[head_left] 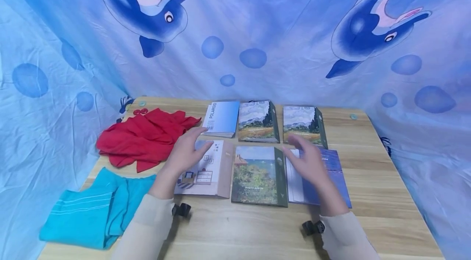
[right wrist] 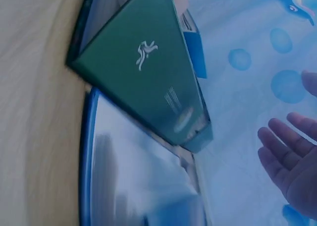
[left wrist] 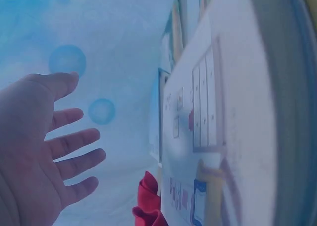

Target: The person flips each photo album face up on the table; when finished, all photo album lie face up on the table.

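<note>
My left hand is held over the white album with drawn furniture, fingers spread and holding nothing. Over the blue-and-white album at the front right is my right hand, its fingers loosely extended with nothing in them. Between the hands lies a garden-picture photo album with a green spine. Behind these, a light-blue POLAROID album and two matching landscape-picture albums form a back row. The right hand overlaps the lower edge of the rightmost landscape album in the head view.
A crumpled red cloth lies left of the albums, with a folded turquoise cloth in front of it. Small red discs sit at the back left of the wooden table. A blue dolphin-print curtain hangs behind.
</note>
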`<action>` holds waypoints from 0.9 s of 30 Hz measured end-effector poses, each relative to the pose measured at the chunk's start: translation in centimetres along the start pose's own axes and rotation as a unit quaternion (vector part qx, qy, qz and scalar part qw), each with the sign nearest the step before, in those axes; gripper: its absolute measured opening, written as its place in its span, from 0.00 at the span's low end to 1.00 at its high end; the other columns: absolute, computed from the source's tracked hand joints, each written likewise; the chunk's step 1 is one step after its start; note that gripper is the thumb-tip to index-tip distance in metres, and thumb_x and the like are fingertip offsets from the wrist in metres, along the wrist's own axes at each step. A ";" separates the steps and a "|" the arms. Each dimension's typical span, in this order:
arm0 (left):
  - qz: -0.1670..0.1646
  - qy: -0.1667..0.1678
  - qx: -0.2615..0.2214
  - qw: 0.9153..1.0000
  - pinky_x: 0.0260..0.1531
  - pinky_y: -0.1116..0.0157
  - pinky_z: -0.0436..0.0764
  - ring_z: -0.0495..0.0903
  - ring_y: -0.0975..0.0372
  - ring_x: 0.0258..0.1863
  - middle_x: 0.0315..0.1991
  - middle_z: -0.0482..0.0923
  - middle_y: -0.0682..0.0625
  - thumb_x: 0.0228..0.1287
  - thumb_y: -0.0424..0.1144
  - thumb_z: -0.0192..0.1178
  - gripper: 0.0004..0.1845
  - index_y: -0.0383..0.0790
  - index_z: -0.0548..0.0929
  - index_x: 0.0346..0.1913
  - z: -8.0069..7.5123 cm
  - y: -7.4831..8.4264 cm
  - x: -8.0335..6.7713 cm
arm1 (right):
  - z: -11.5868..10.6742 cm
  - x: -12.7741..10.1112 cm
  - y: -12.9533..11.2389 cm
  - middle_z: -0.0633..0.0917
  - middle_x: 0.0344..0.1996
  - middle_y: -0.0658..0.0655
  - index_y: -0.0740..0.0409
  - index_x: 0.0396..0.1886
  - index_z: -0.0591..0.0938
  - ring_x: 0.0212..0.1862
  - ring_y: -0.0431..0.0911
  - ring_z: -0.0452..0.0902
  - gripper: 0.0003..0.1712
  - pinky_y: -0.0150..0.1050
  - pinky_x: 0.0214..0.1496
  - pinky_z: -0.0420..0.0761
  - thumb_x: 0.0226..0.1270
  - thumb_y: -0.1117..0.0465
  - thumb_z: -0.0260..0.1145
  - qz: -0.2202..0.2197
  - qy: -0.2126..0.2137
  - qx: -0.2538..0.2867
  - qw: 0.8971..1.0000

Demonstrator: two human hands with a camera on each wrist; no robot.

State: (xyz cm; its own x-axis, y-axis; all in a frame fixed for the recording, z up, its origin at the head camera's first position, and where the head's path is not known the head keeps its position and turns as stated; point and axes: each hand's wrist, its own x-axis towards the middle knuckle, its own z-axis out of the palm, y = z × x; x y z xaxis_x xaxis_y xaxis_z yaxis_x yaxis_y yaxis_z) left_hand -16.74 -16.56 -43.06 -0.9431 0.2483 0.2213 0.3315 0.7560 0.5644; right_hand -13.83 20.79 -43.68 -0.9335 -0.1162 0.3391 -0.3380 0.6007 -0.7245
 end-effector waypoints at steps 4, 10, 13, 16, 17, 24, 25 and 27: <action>0.003 -0.010 0.024 1.000 0.66 0.44 0.72 0.72 0.47 0.67 0.68 0.73 0.40 0.70 0.50 0.64 0.31 0.37 0.75 0.69 0.5 -0.9 1.2 | 1.3 1.4 0.1 0.83 0.55 0.68 0.66 0.63 0.78 0.58 0.60 0.80 0.27 0.55 0.63 0.79 0.69 0.58 0.71 0.013 -0.007 0.052 0.999; 0.004 -0.012 0.061 0.998 0.67 0.43 0.70 0.71 0.47 0.67 0.67 0.73 0.40 0.68 0.49 0.65 0.30 0.38 0.76 0.68 1.2 -1.6 2.2 | 3.0 2.9 0.0 0.80 0.61 0.66 0.64 0.67 0.75 0.63 0.59 0.76 0.30 0.53 0.68 0.75 0.72 0.53 0.68 0.044 -0.019 0.064 0.997; -0.002 -0.015 0.066 0.998 0.69 0.42 0.68 0.67 0.47 0.71 0.71 0.69 0.40 0.68 0.49 0.65 0.32 0.39 0.73 0.71 1.5 -1.9 2.6 | 3.8 3.7 0.0 0.77 0.65 0.64 0.63 0.70 0.73 0.66 0.59 0.73 0.33 0.54 0.70 0.72 0.72 0.51 0.67 0.046 -0.013 0.054 0.997; -0.004 -0.021 0.065 0.998 0.70 0.41 0.66 0.64 0.46 0.73 0.74 0.65 0.39 0.68 0.48 0.64 0.33 0.40 0.71 0.73 1.9 -2.3 3.2 | 4.7 4.4 0.1 0.76 0.67 0.64 0.62 0.71 0.71 0.68 0.60 0.71 0.33 0.54 0.71 0.71 0.73 0.52 0.67 0.043 -0.012 0.052 0.998; -0.007 -0.025 0.065 0.998 0.70 0.41 0.65 0.63 0.46 0.73 0.74 0.64 0.39 0.69 0.48 0.64 0.34 0.40 0.71 0.73 2.0 -2.5 3.4 | 5.0 4.6 0.1 0.75 0.67 0.65 0.62 0.71 0.71 0.68 0.60 0.71 0.33 0.55 0.71 0.71 0.73 0.52 0.67 0.043 -0.015 0.055 0.997; -0.017 -0.067 0.068 0.995 0.73 0.42 0.61 0.58 0.46 0.76 0.77 0.59 0.40 0.71 0.50 0.61 0.35 0.40 0.67 0.76 2.7 -3.2 4.3 | 7.6 6.2 0.4 0.77 0.65 0.65 0.66 0.70 0.72 0.63 0.60 0.76 0.33 0.55 0.67 0.75 0.73 0.54 0.67 0.027 -0.040 0.052 0.997; -0.012 -0.074 0.071 0.995 0.73 0.42 0.61 0.57 0.46 0.77 0.78 0.58 0.40 0.72 0.50 0.61 0.35 0.39 0.66 0.76 2.7 -3.1 4.4 | 7.8 6.3 0.3 0.77 0.65 0.65 0.66 0.70 0.72 0.63 0.60 0.76 0.33 0.54 0.67 0.75 0.73 0.54 0.67 0.025 -0.047 0.051 0.997; 0.003 -0.090 0.080 0.993 0.73 0.42 0.61 0.57 0.45 0.76 0.77 0.58 0.38 0.72 0.49 0.60 0.35 0.37 0.66 0.76 2.4 -2.8 4.7 | 7.9 6.7 0.1 0.77 0.66 0.64 0.64 0.71 0.72 0.62 0.59 0.77 0.32 0.53 0.66 0.77 0.73 0.54 0.67 0.028 -0.071 0.052 0.996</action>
State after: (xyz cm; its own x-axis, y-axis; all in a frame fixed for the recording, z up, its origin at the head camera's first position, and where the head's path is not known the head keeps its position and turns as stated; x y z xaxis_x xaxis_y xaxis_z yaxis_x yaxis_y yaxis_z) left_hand -22.14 -16.05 -45.54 -0.9356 0.3460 0.0696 0.3414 0.8372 0.4273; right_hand -21.06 13.88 -46.22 -0.9563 -0.2005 0.2128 -0.2883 0.5256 -0.8004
